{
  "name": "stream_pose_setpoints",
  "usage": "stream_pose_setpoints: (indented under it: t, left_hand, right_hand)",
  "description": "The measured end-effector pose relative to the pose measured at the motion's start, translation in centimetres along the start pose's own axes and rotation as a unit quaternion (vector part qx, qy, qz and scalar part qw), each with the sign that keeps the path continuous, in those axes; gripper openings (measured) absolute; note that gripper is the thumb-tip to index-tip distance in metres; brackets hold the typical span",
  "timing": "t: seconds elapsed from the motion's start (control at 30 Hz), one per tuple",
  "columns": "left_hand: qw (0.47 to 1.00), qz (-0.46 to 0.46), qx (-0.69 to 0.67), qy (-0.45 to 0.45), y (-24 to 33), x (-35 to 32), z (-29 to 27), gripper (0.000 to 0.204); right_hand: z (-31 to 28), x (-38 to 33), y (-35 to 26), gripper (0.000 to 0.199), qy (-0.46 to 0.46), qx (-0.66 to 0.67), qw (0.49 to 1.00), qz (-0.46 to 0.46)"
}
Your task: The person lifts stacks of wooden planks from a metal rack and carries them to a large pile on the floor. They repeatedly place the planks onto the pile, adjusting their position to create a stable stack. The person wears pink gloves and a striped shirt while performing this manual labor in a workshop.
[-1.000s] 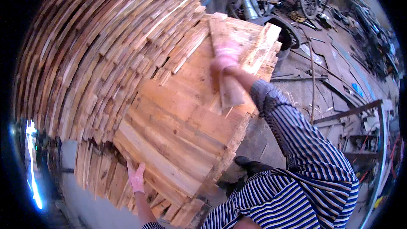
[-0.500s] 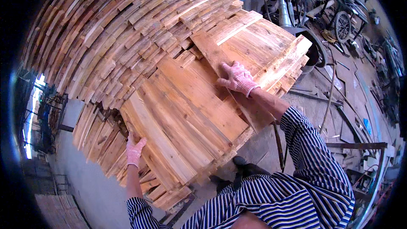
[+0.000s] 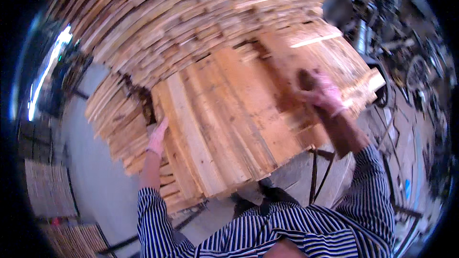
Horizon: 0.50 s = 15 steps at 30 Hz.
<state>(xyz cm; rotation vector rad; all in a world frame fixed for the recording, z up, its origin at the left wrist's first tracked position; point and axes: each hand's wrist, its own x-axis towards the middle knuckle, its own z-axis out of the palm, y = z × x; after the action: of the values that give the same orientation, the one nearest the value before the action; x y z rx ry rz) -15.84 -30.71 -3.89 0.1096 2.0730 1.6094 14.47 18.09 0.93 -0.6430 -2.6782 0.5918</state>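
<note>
Head view: a person in a blue-and-white striped shirt (image 3: 306, 231) is standing over a slab of pale wooden planks (image 3: 229, 129), which is lying tilted across the middle of the frame in front of a tall stack of sawn boards (image 3: 181, 24). The left hand (image 3: 157, 138), in a pink glove, is pressing flat against the slab's left edge — fingers stretched open along the wood, not closed around it. The right hand (image 3: 321, 93), also gloved in pink, is resting on top of the slab near its far right corner; the picture is blurring there, so how far that grip is closing cannot be told. A lower pile of shorter boards (image 3: 119, 124) is sitting just beside the left hand. To the right — beyond the slab — scrap wood and dark machinery (image 3: 406, 52) are crowding the floor.
</note>
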Motion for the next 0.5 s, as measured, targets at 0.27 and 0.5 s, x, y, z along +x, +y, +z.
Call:
stream_pose_setpoints:
  t: [0.27,0.5]
  left_hand:
    - [0.996,-0.068,-0.057,-0.026,-4.6,4.3,-4.1,0.084]
    - [0.995,-0.091,-0.023,0.035,-3.6,3.3,-3.0,0.086]
  right_hand:
    - [12.9,5.9,0.1,0.057,0.036,0.029,0.989,-0.139]
    - [17.3,5.6,-8.4,0.062,-0.045,0.042,0.998,-0.008]
